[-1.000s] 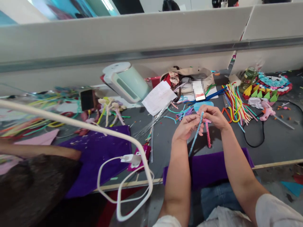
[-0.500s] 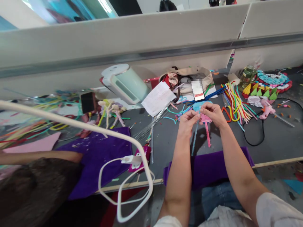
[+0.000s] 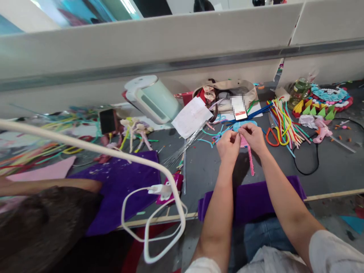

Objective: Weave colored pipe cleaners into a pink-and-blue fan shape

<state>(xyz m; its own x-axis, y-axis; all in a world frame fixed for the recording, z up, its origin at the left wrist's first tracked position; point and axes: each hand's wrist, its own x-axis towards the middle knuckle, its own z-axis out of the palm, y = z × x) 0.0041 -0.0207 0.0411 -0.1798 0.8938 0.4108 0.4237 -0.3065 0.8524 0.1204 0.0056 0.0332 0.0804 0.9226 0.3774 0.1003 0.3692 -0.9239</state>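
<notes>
My left hand (image 3: 229, 144) and my right hand (image 3: 252, 137) meet over the dark table (image 3: 204, 167), both with fingers pinched. A light blue fuzzy piece (image 3: 245, 124) shows just behind and between the fingertips, and both hands seem to grip it. A pink fuzzy piece (image 3: 243, 141) lies between the hands, with a pink stem (image 3: 251, 160) pointing toward me. Behind the hands stands a phone (image 3: 240, 110) with a lit screen. To the right of my right hand are orange-handled scissors (image 3: 272, 137) and a bundle of coloured pipe cleaners (image 3: 284, 123).
A white lamp arm (image 3: 113, 149) with a looped cable crosses the left foreground. Another person's forearm (image 3: 71, 185) rests near a purple cloth (image 3: 122, 182). A mint-coloured appliance (image 3: 155, 99) and paper (image 3: 191, 116) stand behind; a pink glue gun (image 3: 322, 132) lies right.
My left hand has closed more tightly, its fingers curled in. The light blue stem that hung below the hands no longer shows. The view has shifted slightly.
</notes>
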